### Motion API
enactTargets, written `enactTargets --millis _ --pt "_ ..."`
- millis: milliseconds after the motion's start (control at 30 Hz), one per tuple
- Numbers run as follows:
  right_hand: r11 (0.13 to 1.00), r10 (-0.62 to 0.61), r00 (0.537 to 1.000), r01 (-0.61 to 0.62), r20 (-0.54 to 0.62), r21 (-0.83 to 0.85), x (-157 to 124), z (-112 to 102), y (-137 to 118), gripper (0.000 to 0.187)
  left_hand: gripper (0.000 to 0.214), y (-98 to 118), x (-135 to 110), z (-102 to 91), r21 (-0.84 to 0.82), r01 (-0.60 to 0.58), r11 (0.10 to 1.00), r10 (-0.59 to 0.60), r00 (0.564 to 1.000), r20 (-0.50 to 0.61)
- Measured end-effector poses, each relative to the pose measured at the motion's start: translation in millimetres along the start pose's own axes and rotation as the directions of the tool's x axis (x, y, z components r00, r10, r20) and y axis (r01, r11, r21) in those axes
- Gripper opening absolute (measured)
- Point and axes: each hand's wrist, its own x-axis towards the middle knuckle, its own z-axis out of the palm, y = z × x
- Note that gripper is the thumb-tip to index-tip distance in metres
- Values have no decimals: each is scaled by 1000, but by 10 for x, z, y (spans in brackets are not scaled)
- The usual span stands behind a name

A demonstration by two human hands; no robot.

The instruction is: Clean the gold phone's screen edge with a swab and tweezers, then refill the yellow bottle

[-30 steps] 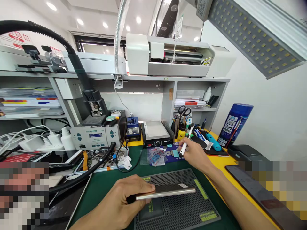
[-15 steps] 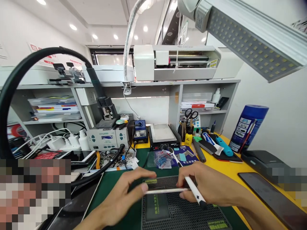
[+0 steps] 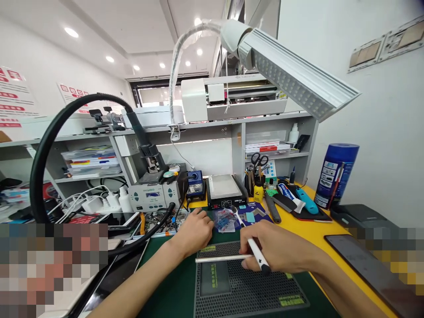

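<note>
In my right hand point(image 3: 268, 247), closed, are a white brush point(image 3: 256, 249) like a toothbrush and a thin, flat, pale-edged slab point(image 3: 221, 259). The slab is seen edge-on, so its faces are hidden. The brush slants up past my fingers, its dark head at the far end. Below the slab lies a dark perforated mat point(image 3: 255, 291) with yellow-green print. My left hand point(image 3: 195, 229) reaches forward, beside clear plastic bags point(image 3: 226, 221) and a tray of small parts point(image 3: 160, 218). Its fingers are bent down and their tips do not show.
Behind stand a hot-air station point(image 3: 150, 196), a soldering station point(image 3: 195, 185) and a small heating plate point(image 3: 225, 187). A black hose point(image 3: 36, 176) arches at the left, a lamp point(image 3: 298, 70) overhead. Tools, a blue can point(image 3: 336, 174) and a dark tablet point(image 3: 371, 265) are at right.
My left hand has left the slab's left end and moved forward toward the bags and parts tray. My right hand still holds the brush and slab. The camera view has shifted.
</note>
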Motion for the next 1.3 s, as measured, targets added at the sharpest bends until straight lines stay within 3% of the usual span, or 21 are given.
enactTargets --millis 167,367,467,567,667,900,1000,1200,1300 --pt "1000 -1 1000 1 1 6 -18 3 -2 8 33 12 -51 -36 118 99 988 -92 993 -70" --pt "1000 10 1000 -11 26 27 -9 -18 29 10 34 127 105 -41 66 -6 998 7 1000 -27" --pt "999 14 999 -17 52 41 -16 -39 42 13 34 181 219 -85 12 2 1000 -2 1000 -9" --pt "999 25 998 -28 64 44 -28 -47 47 15 47 230 361 -113 -11 128 992 -127 992 14" --pt "998 39 996 -43 79 48 -38 -44 56 16 59 321 538 -84 9 298 955 -298 952 66" --pt "994 30 995 -39 91 102 -53 -78 76 18 46 538 771 -57 5 477 879 -470 866 172" --pt "992 36 995 -46 93 114 -64 -100 67 19 40 486 739 -92 -37 496 868 -478 852 216" --pt "990 34 995 -47 98 135 -68 -97 81 19 32 274 607 -104 -169 416 894 -357 887 292" --pt "989 36 994 -50 102 141 -58 -98 99 19 35 214 566 -115 -192 417 888 -351 887 300"
